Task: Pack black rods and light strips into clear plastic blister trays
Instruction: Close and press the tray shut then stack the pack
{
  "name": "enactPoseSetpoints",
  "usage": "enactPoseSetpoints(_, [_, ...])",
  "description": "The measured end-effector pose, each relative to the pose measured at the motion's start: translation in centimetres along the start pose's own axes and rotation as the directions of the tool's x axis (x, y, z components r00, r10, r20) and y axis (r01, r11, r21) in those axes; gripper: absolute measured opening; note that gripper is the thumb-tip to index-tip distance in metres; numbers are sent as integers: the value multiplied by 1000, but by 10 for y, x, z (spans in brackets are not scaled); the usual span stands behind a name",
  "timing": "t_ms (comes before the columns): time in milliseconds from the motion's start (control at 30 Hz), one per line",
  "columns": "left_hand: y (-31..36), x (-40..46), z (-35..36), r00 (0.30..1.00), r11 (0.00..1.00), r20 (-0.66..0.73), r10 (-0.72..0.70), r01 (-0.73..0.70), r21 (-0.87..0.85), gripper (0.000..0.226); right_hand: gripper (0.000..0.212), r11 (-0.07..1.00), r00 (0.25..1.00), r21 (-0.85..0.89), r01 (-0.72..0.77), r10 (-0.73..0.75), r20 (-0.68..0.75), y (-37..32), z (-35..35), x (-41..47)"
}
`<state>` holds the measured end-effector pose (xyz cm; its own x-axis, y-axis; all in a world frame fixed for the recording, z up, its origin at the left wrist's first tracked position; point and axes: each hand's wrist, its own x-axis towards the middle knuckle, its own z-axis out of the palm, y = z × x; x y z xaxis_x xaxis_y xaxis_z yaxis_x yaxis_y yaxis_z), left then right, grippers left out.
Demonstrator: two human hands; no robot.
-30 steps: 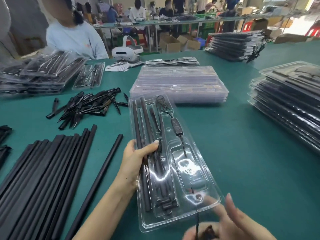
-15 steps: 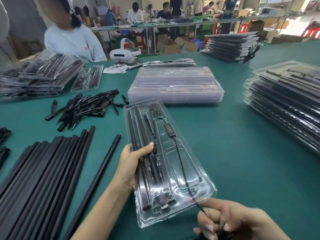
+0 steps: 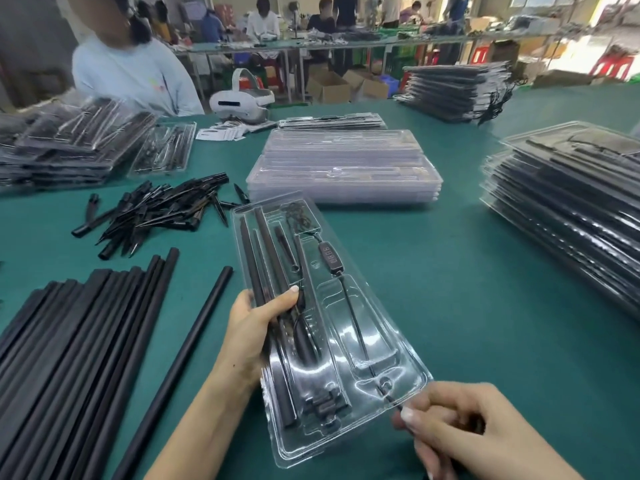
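Holding: the left hand (image 3: 254, 332) grips the clear blister tray (image 3: 398, 386) by its left edge, thumb curled over the black rods (image 3: 263, 258) seated in its channels.
Right hand: the right hand (image 3: 460, 424) has its fingers (image 3: 410, 415) pinched on the black cable (image 3: 356, 327) at the tray's near edge.
Done: rods, short pieces and an inline controller (image 3: 330, 258) lie in their slots; the light strip is hard to pick out, possibly the coil at the far end.
Left: the cable's tail hangs outside the tray, so this one looks nearly filled, not finished.
Supply: loose long rods (image 3: 79, 341) and black spikes (image 3: 156, 213) wait on the green bench (image 3: 467, 289), with empty trays (image 3: 343, 168) beyond.
Finished: packed trays (image 3: 568, 209) stack at the right.
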<state>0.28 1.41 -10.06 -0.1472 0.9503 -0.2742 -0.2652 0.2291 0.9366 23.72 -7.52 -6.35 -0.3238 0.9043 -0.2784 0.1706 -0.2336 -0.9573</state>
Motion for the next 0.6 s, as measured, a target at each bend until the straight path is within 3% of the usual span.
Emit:
enactPoseSetpoints(133, [0,-3,1,999,999,-20,48,-48,16,99,15,957,963,-290,-23,-56,-263,5,10,-1])
enactPoseSetpoints(200, [0,-6,2,998,998,-32,61,-61,26,106,3,937,938,-347,-41,-83,-337,0,16,-2])
enactPoseSetpoints(267, [-1,-6,2,995,996,-51,83,-81,45,108,30,906,916,-421,-34,-141,-376,7,16,-1])
enactPoseSetpoints(333, [-2,-7,4,992,991,-57,114,-109,74,107,36,793,857,-610,-7,-309,-411,14,16,-1])
enactPoseSetpoints(400, [-3,-8,5,991,988,-45,130,-125,94,103,3,628,792,-778,33,-491,-362,20,18,-2])
enactPoseSetpoints(467, [-4,-10,5,990,985,-40,138,-133,108,98,27,534,779,-845,-8,-527,-340,25,16,-5])
enactPoseSetpoints(533, [-6,-9,4,988,985,-51,143,-137,107,98,30,548,740,-836,-7,-560,-373,28,13,-5])
enactPoseSetpoints(600, [-7,-9,4,988,985,-61,140,-133,111,90,25,628,748,-777,38,-533,-394,27,7,-6])
